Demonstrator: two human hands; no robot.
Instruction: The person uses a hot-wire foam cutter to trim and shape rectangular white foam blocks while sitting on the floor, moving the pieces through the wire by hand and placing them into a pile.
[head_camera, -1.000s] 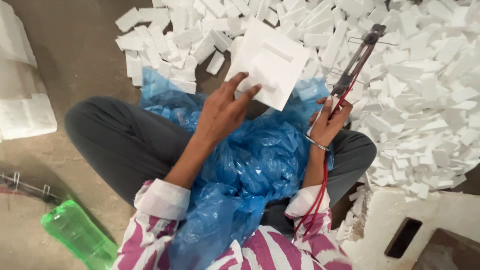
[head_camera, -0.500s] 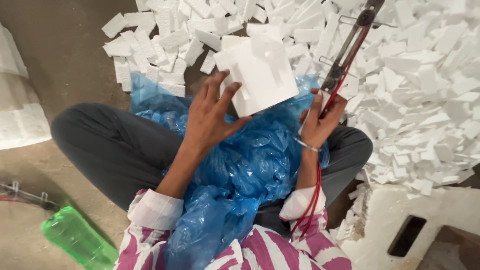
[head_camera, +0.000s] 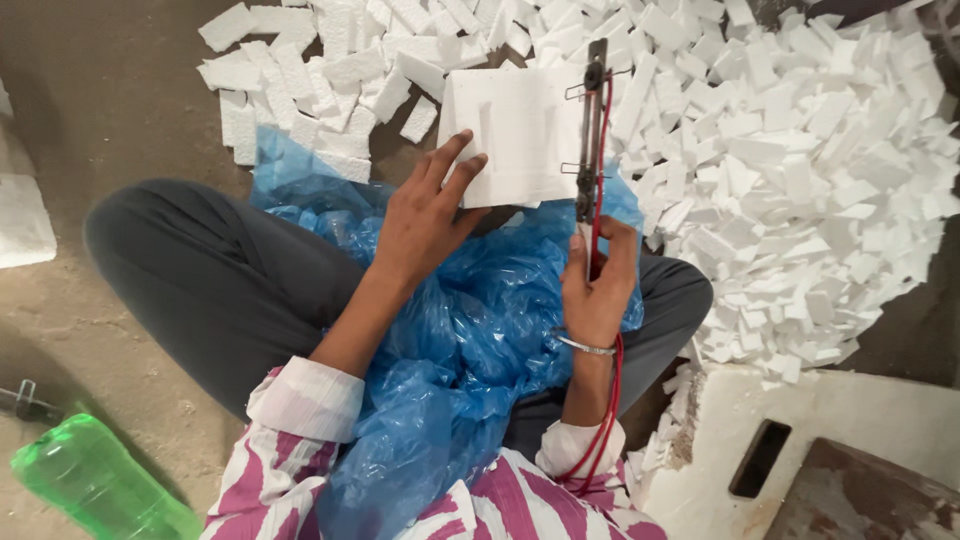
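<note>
Frame centre: your left hand (head_camera: 425, 222) grips the white foam block (head_camera: 510, 135); your right hand (head_camera: 597, 282) clenches the wire cutter (head_camera: 592, 130) over blue plastic sheeting (head_camera: 480, 330).

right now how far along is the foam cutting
Done: a large pile of cut white foam pieces covers the floor. In hand: the left hand holds a moulded foam block while the right hand holds the cutter frame at its right edge. Left: this block is uncut, and a big foam slab lies beside the person.
</note>
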